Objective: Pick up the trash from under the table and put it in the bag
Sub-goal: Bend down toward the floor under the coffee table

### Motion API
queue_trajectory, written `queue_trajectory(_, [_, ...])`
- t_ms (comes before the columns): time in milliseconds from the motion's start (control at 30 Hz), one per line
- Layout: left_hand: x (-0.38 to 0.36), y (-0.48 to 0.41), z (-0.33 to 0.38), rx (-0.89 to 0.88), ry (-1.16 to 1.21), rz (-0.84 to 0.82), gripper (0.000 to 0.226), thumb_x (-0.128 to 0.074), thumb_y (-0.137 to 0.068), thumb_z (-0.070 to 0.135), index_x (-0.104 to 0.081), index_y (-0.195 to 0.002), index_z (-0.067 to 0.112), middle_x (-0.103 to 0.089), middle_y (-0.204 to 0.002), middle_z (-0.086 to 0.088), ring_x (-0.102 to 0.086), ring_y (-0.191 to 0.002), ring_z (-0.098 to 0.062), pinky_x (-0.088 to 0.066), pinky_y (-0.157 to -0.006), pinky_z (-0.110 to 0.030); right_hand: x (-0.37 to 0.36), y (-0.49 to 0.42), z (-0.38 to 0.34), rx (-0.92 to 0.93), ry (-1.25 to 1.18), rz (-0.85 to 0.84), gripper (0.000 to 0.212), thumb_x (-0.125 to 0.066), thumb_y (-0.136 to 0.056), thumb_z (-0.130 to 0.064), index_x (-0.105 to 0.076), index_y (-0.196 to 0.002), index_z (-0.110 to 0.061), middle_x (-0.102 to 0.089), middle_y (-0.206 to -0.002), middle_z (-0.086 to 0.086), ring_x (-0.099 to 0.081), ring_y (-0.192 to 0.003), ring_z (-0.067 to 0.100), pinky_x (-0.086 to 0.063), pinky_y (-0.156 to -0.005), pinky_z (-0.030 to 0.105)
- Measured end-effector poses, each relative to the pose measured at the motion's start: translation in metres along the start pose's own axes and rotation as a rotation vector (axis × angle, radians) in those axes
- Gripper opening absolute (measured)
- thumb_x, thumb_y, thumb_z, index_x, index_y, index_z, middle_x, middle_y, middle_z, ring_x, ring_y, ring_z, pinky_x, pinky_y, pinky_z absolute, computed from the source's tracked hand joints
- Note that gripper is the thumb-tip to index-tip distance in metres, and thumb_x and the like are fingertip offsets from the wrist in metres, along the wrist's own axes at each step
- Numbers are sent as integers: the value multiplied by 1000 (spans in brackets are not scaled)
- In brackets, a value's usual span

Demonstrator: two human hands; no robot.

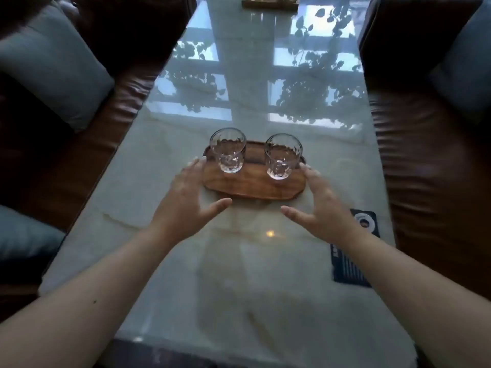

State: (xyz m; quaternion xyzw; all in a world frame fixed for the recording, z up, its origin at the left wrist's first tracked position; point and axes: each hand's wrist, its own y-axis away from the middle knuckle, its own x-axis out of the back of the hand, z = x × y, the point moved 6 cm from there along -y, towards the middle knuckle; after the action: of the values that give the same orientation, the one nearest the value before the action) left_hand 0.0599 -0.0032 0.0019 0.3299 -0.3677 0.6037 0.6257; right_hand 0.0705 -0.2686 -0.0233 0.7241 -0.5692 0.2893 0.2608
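A long glossy table [239,261] with a pale, marble-like top fills the middle of the head view, its surface mirroring a bright window and trailing leaves at the far end. Brown leather sofas flank the table, one along its left side [111,134] and one along its right [430,160], each carrying grey-blue cushions; the clearest cushion [50,62] lies to the left of the table's far half. On the table, about halfway along, sits an oval wooden tray [252,185]. The left hand [186,197] and the right hand [324,205] reach in from the near end of the table, both open with fingers spread, one by each end of the tray; whether the fingertips touch its rim cannot be told, and neither hand grips anything. Near the table's right edge, just beside the right wrist, lies a dark flat printed item [353,258]. Two empty ribbed glasses stand upright on the tray, a left glass [228,150] and a right glass [283,156], apart from each other. No trash and no bag appear anywhere; the space beneath the table is hidden by its top.
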Motion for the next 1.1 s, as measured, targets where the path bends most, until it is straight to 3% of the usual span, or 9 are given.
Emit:
queue_trajectory(167, [24, 66, 25, -98, -233, -31, 86, -43, -77, 66, -29, -142, 12, -37, -148, -15, -33, -135, -30, -35, -106, -45, -9, 33, -38, 228, 339, -152, 93, -55, -76, -68, -18, -151, -28, -22, -160, 4, -30, -142, 28, -33, -112, 43])
queue_trajectory(400, [51, 163, 23, -76, -337, -66, 74, -50, -85, 55, -31, -143, 13, -40, -146, -10, -39, -132, -25, -42, -99, -42, -36, 99, -86, 325, 404, -232, 92, -54, -78, -67, -17, -151, -26, -24, -159, 8, -30, -142, 31, -27, -114, 42])
queue_trajectory(733, [69, 271, -11, -223, -308, -84, 74, -47, -85, 57, -30, -142, 12, -43, -144, -9, -42, -129, -26, -47, -96, -48, -79, 225, -124, 177, 444, -191, 87, -56, -80, -64, -19, -150, -28, -28, -157, 6, -34, -139, 29, -29, -112, 40])
queue_trajectory(1000, [57, 349, -10, -400, -350, -167, 71, -54, -85, 52, -37, -138, 8, -51, -137, -11, -51, -119, -29, -46, -93, -41, -109, 343, -120, -1, 372, -148, 85, -59, -81, -61, -24, -150, -24, -32, -155, 6, -34, -140, 24, -30, -113, 37])
queue_trajectory(1100, [37, 369, -3, -427, -337, -185, 72, -56, -84, 52, -39, -138, 7, -53, -134, -13, -51, -121, -29, -45, -95, -39, -113, 376, -96, -53, 357, -146, 87, -54, -77, -66, -26, -148, -24, -34, -154, 5, -35, -139, 23, -35, -112, 42])
